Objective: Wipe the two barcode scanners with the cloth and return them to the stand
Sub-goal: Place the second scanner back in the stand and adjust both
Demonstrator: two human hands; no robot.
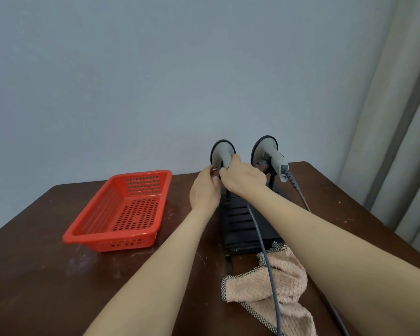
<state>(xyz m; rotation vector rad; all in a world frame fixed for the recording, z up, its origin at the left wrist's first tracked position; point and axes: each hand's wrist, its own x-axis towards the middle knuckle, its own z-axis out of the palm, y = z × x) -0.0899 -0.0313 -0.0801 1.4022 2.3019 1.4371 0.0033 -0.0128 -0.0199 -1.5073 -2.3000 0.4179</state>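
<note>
Brown table (34, 275): red basket (87, 235), cloth (250, 287) (cable (270, 275) across); right hand (242, 181) grips scanner (224, 152), left hand (204, 191) unclear.

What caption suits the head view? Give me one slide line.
Right hand grips the left scanner on the stand, left hand beside it; right scanner docked, cloth on the table.

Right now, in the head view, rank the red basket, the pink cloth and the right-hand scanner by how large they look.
1. red basket
2. pink cloth, which lies nearer the camera, so its true rank is unsure
3. right-hand scanner
</note>
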